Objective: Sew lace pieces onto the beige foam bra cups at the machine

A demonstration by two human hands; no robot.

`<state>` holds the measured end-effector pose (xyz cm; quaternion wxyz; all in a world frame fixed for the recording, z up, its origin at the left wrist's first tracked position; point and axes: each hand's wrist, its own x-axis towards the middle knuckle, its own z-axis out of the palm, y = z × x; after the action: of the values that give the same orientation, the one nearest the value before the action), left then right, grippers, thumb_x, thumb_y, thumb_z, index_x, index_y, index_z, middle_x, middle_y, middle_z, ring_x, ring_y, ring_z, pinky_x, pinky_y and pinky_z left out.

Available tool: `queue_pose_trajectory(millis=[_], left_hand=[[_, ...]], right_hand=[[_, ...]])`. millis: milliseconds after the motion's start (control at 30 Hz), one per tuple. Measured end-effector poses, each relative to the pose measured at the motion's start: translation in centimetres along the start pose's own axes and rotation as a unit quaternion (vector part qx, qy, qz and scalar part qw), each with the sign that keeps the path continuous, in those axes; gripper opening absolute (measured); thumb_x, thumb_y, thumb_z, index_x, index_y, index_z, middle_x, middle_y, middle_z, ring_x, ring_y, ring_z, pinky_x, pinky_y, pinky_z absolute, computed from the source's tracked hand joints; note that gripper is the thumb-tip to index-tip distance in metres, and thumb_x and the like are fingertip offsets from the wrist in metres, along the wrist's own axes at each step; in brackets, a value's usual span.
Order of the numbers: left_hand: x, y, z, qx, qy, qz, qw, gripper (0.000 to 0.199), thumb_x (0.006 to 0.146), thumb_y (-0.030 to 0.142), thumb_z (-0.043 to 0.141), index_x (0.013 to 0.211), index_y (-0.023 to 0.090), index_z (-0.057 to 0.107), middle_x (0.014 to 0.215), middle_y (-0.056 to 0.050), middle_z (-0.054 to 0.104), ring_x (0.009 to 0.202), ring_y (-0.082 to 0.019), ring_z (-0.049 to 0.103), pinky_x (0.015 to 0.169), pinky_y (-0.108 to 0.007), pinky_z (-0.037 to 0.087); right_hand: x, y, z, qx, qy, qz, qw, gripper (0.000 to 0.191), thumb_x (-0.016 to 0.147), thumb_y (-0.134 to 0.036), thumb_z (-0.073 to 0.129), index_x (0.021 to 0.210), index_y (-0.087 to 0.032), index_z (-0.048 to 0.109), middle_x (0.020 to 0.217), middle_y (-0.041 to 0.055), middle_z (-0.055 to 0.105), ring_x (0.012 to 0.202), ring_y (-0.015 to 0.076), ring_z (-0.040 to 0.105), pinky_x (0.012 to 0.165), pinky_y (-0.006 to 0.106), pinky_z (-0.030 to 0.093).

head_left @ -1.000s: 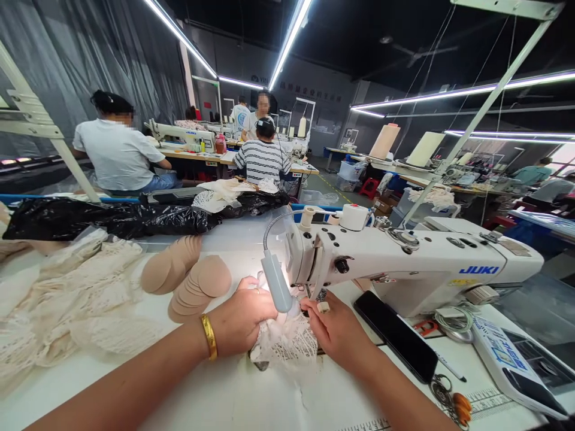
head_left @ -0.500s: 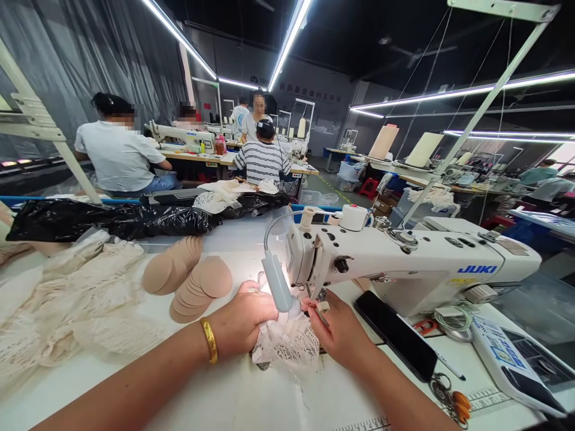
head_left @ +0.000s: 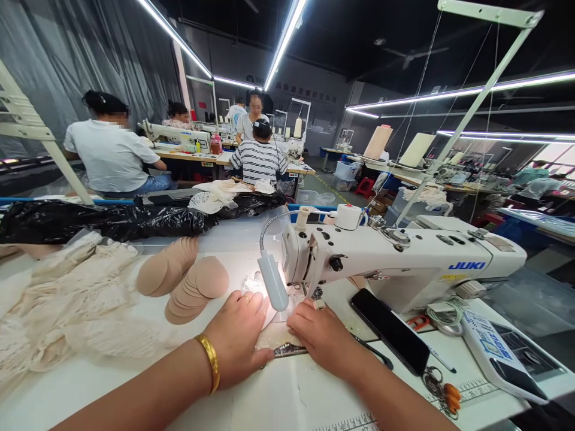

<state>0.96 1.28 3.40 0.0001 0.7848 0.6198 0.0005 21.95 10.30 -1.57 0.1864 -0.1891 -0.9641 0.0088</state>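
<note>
My left hand (head_left: 240,332) lies flat over a piece of white lace fabric (head_left: 254,285), its fingers stretched forward and the thumb apart. My right hand (head_left: 317,332) is closed, its fingers bent together on the right edge of the fabric by the needle area. Most of the lace is hidden under my left hand and the lamp head (head_left: 272,281). Around the needle of the white sewing machine (head_left: 395,257) the light is bright, and the lamp covers the needle itself. Below the fabric, a shiny metal plate (head_left: 287,349) shows between my hands.
Beige fabric discs (head_left: 197,290) lie in overlapping stacks at left, beside a heap of cream lace (head_left: 76,299). A black plastic bag (head_left: 108,220) runs along the back. Right of my hands are a phone (head_left: 390,330), keys (head_left: 433,383) and a white box-like device (head_left: 503,353). Co-workers sit beyond.
The lace has moved away from me, under the lamp; its near part no longer hangs between my hands. My left hand has flattened, and my right fingers have bent closer in.
</note>
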Motion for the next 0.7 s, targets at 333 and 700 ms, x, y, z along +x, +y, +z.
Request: queue_pose_trajectory(millis=[333, 700], left_hand=[[-0.2, -0.6, -0.8, -0.083, -0.024, 0.109, 0.990, 0.014, 0.079, 0.025, 0.069, 0.086, 0.020, 0.058, 0.105, -0.006, 0.067, 0.092, -0.030, 0.062, 0.093, -0.050, 0.037], [0.9, -1.4, 0.7, -0.082, 0.014, 0.142, 0.986, 0.025, 0.068, -0.002, 0.056, 0.080, 0.020, 0.058, 0.103, 0.004, 0.073, 0.095, -0.025, 0.066, 0.095, -0.046, 0.030]], right_hand=[[-0.5, 3.3, -2.9, 0.112, 0.070, 0.019, 0.991, 0.024, 0.102, -0.015, 0.053, 0.082, -0.021, 0.065, 0.091, 0.0075, 0.066, 0.093, 0.0252, 0.059, 0.079, 0.038, 0.053], [-0.3, 2.9, -3.6, 0.304, 0.018, 0.052, 0.951, 0.031, 0.107, -0.036, 0.051, 0.099, -0.026, 0.080, 0.102, 0.0037, 0.078, 0.099, 0.0226, 0.066, 0.089, 0.038, 0.056]])
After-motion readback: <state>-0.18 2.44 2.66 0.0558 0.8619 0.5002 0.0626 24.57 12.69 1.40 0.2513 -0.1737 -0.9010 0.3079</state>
